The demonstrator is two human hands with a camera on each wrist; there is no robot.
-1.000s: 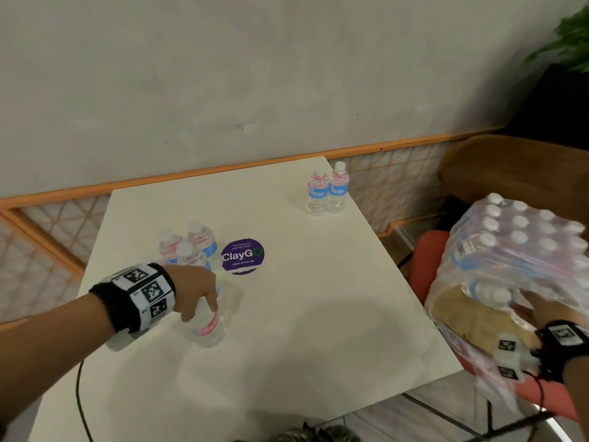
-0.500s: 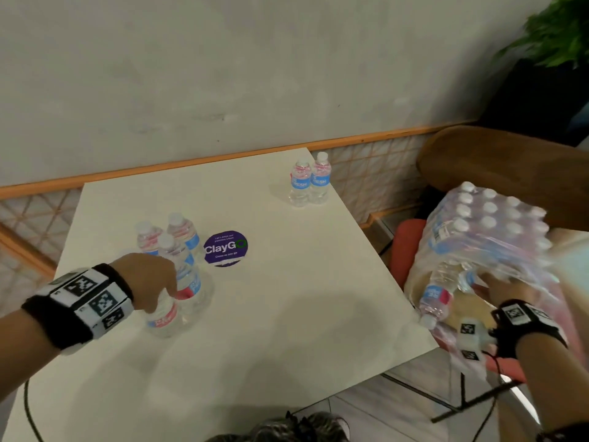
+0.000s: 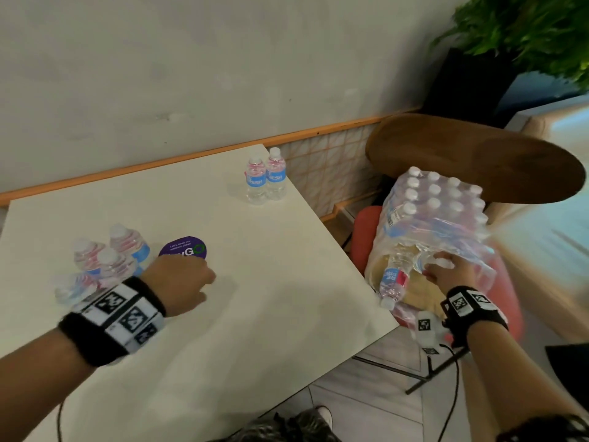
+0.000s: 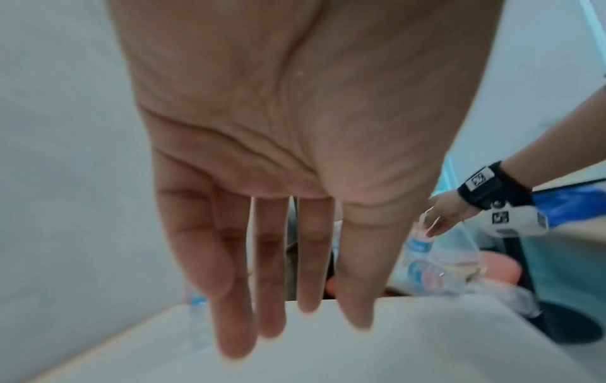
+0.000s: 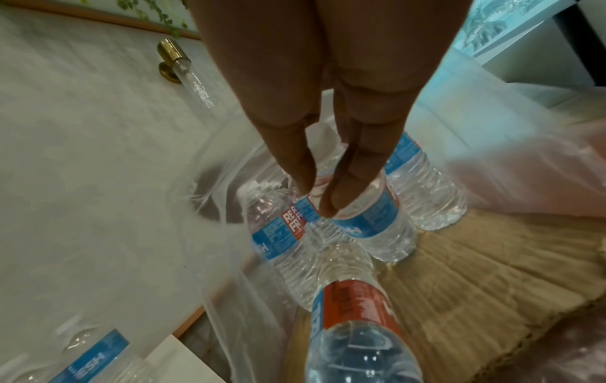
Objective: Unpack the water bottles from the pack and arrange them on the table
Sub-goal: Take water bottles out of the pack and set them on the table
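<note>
Reaching into the torn front of the pack, the right hand has its fingers held straight and close together, their tips touching the blue-labelled side of a bottle inside the plastic wrap without curling round it. Just below those fingers a loose bottle lies tilted, cap downward, half out of the opening; beyond them the rest of the pack's bottles stand capped under the film, the whole pack resting on a red seat beside the table. The left hand hovers over the table with nothing in it; in the wrist view its fingers hang straight and slightly apart. Just behind that hand's wrist a cluster of four bottles stands on the table, blurred, with a purple round sticker partly hidden by the knuckles. Well ahead of the fingers, near the table's far corner, a pair of bottles stands upright, touching each other.
</note>
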